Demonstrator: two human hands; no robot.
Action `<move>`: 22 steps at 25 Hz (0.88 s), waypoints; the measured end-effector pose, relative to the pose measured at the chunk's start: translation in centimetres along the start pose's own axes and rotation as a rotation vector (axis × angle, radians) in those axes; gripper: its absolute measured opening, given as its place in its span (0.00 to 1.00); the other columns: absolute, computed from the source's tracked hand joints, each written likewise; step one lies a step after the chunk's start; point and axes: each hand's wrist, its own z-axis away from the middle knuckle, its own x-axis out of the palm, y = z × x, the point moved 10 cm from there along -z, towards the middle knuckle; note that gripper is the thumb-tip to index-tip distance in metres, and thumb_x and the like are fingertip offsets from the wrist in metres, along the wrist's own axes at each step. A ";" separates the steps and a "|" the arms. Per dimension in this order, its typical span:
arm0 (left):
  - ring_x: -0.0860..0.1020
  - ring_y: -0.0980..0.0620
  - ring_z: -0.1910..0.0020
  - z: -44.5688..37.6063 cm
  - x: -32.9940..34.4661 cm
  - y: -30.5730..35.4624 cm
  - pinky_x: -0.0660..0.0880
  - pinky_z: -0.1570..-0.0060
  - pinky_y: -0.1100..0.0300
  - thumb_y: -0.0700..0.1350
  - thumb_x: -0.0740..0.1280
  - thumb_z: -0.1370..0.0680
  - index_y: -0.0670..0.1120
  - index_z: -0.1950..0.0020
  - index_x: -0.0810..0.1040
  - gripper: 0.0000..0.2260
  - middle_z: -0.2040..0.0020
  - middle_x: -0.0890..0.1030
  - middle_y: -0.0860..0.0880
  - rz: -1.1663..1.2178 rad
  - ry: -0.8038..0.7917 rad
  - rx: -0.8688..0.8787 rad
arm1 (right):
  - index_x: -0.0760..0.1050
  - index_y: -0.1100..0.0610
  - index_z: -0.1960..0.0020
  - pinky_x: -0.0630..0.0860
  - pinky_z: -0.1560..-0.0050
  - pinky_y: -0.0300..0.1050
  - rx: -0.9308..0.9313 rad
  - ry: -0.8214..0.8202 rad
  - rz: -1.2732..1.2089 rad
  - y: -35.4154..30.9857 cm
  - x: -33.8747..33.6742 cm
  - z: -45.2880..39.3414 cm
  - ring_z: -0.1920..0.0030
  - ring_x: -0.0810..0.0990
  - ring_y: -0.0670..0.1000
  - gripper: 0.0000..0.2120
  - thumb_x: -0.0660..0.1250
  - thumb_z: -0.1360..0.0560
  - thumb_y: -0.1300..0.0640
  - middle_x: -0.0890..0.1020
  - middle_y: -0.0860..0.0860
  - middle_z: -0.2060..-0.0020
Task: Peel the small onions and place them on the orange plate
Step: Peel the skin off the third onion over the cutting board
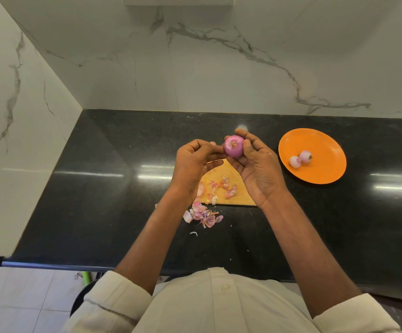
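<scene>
A small purple onion [234, 146] is held up above the black counter, its root end facing me. My right hand [257, 167] grips it from the right with thumb and fingers curled round it. My left hand [195, 162] is at its left side, fingertips pinching at the onion's skin. An orange plate [324, 171] lies to the right on the counter, with two peeled small onions [300, 159] side by side near its left part.
A wooden cutting board [221, 179] lies under my hands with loose onion skins [228, 188] on it. More peels [203, 213] are piled on the black counter [99, 188] in front of the board. Marble walls close the back and left.
</scene>
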 end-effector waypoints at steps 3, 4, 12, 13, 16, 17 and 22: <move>0.87 0.41 0.51 0.2 0.1 0.4 0.86 0.47 0.49 0.40 0.69 0.15 0.39 0.40 0.80 0.07 0.49 0.87 0.38 -0.152 0.000 0.065 | 0.82 0.53 0.38 0.83 0.48 0.46 0.033 0.029 0.062 0.3 -0.1 0.3 0.42 0.84 0.55 0.10 0.63 0.14 0.56 0.83 0.58 0.38; 0.87 0.43 0.52 0.3 0.2 0.7 0.86 0.48 0.50 0.42 0.70 0.15 0.40 0.38 0.81 0.08 0.48 0.87 0.39 -0.230 -0.009 0.107 | 0.82 0.53 0.39 0.82 0.49 0.45 0.043 0.050 0.085 0.5 -0.2 0.3 0.44 0.83 0.54 0.10 0.64 0.15 0.54 0.84 0.56 0.41; 0.87 0.54 0.55 0.6 1.5 3.9 0.86 0.50 0.55 0.46 0.77 0.20 0.43 0.41 0.87 0.10 0.52 0.88 0.50 -0.710 -0.038 0.456 | 0.83 0.55 0.47 0.84 0.47 0.47 0.035 0.105 0.160 0.3 -0.5 0.1 0.45 0.84 0.54 0.10 0.68 0.17 0.50 0.85 0.55 0.47; 0.87 0.54 0.57 0.8 1.9 4.3 0.86 0.52 0.54 0.45 0.77 0.20 0.42 0.43 0.87 0.09 0.54 0.88 0.50 -0.772 -0.031 0.511 | 0.84 0.55 0.47 0.85 0.47 0.47 0.029 0.102 0.163 0.2 -0.4 0.1 0.45 0.84 0.54 0.09 0.68 0.17 0.50 0.85 0.55 0.47; 0.84 0.52 0.63 1.3 2.8 5.1 0.84 0.59 0.48 0.44 0.74 0.20 0.42 0.48 0.86 0.05 0.60 0.85 0.50 -0.904 0.039 0.640 | 0.84 0.57 0.47 0.85 0.46 0.50 0.017 0.109 0.157 -0.1 -0.4 -0.1 0.45 0.86 0.54 0.10 0.70 0.18 0.51 0.86 0.57 0.48; 0.83 0.51 0.64 1.3 2.8 5.2 0.84 0.60 0.48 0.44 0.74 0.20 0.42 0.50 0.86 0.05 0.61 0.85 0.50 -0.916 0.069 0.650 | 0.84 0.57 0.46 0.85 0.46 0.50 0.014 0.109 0.162 -0.1 -0.4 -0.2 0.45 0.86 0.55 0.10 0.70 0.18 0.51 0.87 0.57 0.47; 0.87 0.54 0.58 0.3 2.4 4.2 0.87 0.52 0.53 0.43 0.78 0.21 0.41 0.45 0.88 0.07 0.55 0.89 0.48 -0.737 -0.004 0.459 | 0.84 0.57 0.45 0.84 0.49 0.47 0.004 0.116 0.179 -0.2 -1.1 -0.4 0.45 0.85 0.55 0.11 0.70 0.19 0.50 0.86 0.58 0.45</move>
